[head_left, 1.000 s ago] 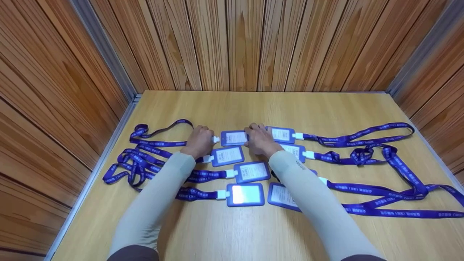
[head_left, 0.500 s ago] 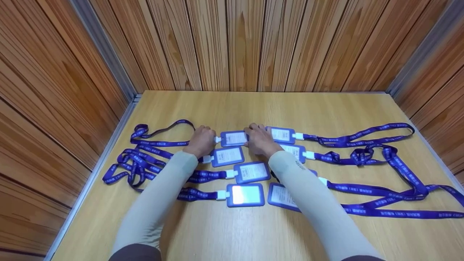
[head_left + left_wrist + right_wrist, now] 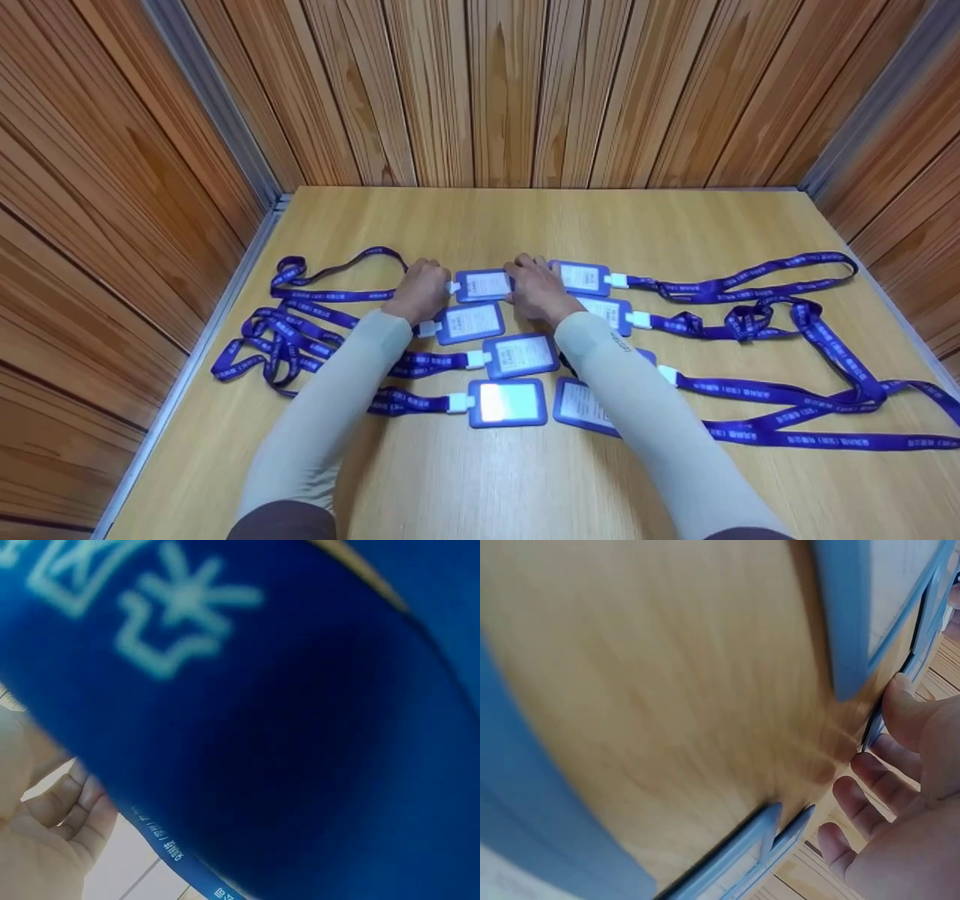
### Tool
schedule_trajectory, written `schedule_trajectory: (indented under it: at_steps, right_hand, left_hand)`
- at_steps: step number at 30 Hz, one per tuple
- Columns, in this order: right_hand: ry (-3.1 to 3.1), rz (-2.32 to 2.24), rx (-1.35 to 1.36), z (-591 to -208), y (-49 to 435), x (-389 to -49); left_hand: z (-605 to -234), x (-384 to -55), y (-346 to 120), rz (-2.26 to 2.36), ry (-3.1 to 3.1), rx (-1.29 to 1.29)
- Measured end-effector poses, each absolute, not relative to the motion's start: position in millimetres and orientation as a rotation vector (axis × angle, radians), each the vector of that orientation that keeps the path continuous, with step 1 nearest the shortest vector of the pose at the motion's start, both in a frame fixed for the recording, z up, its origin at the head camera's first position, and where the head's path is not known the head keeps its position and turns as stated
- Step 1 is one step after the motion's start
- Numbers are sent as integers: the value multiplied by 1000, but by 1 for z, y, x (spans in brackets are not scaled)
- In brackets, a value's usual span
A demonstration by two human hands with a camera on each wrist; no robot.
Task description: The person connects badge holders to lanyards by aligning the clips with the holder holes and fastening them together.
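Blue badge holders with white cards lie on the wooden table, each clipped to a printed blue lanyard. In the head view my left hand point(image 3: 422, 290), fingers curled, grips the back-left lanyard point(image 3: 337, 295) just beside its white clip. The strap fills much of the left wrist view and hides part of that hand. My right hand point(image 3: 538, 291) pinches the free end of the back-left badge holder point(image 3: 484, 285) between thumb and index finger. Its other fingers are spread loosely in the right wrist view. Just right of this hand lies the back-right badge holder point(image 3: 585, 277).
Three more badge holders lie below in the left column, among them a glare-lit one point(image 3: 508, 403). Right-column holders are partly under my right sleeve point(image 3: 645, 397). Tangled lanyards point(image 3: 281, 337) spread left; others run right point(image 3: 780, 390). Wood-panelled walls point(image 3: 502, 90) enclose the table.
My left hand has slid slightly right along the lanyard, toward the clip. The right hand and the badge holders have stayed practically in place.
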State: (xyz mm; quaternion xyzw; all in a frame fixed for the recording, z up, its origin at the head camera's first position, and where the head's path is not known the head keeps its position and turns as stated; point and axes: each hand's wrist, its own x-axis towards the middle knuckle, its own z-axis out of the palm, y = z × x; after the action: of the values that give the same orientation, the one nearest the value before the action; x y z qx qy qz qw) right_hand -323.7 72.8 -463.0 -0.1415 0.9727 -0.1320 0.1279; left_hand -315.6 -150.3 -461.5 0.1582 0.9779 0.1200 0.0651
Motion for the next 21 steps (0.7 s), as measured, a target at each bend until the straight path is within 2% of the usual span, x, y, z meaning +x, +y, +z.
schedule_trajectory:
  at_steps: [7, 21]
  right_hand:
    - [2824, -363, -402, -464, 72, -325]
    - [2817, -543, -470, -454, 97, -318]
  left_hand:
    - [-464, -316, -150, 366, 2971, 527]
    - [-466, -304, -157, 462, 2984, 388]
